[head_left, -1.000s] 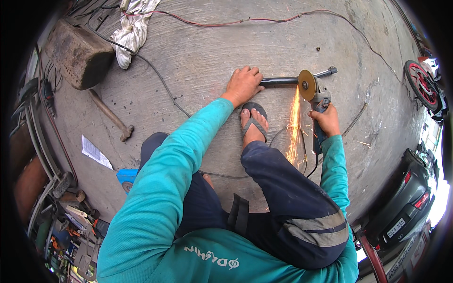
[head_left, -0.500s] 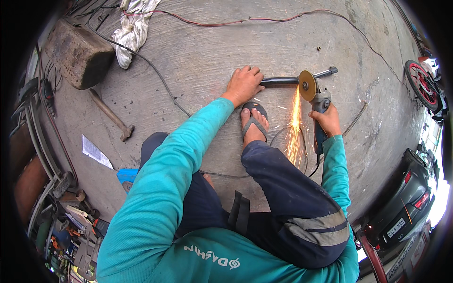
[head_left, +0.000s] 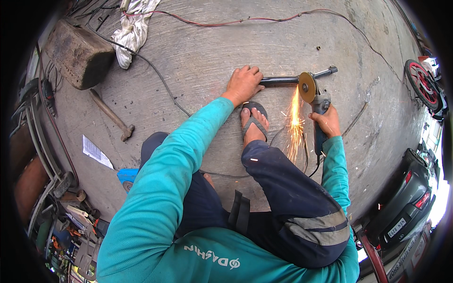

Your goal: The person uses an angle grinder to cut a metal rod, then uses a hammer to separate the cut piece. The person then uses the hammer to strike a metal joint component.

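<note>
My left hand grips the near end of a black metal tube lying across the concrete just beyond my sandalled right foot. My right hand is wrapped round an angle grinder, whose gold-coloured disc stands against the tube near its right part. A thinner shaft with a dark end piece extends past the disc. Orange sparks stream down from the contact beside my right leg, and the grinder's cord hangs below its handle.
A hammer, heavy block, white rag, paper sheet and blue object lie leftward. Cables cross the floor. Tools clutter the lower left. A red-rimmed wheel and grey car are rightward.
The spark stream has changed shape, with stray sparks in different places. The grinder's disc has shifted very slightly downward; both hands stay about where they were.
</note>
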### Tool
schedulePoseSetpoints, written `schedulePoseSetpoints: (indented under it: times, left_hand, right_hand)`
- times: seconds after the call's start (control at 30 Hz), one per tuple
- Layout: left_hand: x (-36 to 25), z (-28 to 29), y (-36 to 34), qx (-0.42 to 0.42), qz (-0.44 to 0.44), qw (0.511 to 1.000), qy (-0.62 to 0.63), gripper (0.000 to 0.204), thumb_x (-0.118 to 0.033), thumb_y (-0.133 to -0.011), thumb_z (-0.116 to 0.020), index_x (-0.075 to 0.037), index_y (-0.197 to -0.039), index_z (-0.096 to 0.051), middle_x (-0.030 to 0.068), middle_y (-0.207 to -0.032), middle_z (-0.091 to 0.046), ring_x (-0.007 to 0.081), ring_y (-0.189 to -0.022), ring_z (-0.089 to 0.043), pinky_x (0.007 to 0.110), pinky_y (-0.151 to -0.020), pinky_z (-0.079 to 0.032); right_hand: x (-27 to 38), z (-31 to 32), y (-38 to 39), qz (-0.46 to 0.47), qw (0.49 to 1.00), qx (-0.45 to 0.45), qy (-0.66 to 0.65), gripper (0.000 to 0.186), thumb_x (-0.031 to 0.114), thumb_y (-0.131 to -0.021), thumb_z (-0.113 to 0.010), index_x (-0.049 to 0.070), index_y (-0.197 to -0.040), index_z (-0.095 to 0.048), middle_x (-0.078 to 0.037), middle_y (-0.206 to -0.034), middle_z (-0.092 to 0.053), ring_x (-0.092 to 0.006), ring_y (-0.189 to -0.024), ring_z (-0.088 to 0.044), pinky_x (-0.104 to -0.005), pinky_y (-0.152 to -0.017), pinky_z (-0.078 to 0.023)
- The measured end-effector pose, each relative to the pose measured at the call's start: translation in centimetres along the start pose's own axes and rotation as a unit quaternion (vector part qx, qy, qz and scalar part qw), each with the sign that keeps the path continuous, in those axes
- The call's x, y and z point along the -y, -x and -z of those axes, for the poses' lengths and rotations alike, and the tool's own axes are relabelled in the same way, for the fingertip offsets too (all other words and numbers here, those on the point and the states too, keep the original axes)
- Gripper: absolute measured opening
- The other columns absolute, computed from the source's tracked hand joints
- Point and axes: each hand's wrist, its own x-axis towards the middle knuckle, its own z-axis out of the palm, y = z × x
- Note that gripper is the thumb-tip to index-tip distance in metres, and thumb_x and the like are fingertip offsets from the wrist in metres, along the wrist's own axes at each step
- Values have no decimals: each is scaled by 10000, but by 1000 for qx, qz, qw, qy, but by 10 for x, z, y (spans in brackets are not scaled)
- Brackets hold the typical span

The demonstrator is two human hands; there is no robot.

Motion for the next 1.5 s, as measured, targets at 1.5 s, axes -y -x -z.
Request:
schedulePoseSetpoints:
  times: [1.5]
  left_hand:
    - [-1,7,-14,20,52,995,79,388,-327,-826,-886,-51,-1047,-726,111,-970,-679,326,-868,-674,451,-772,-528]
  right_hand:
    - [-66,1,46,-90,886,-16,-455,451,201,-775,-853,1,-1139,-675,-75,-969,-680,-183,-859,-663,-360,-764,-546]
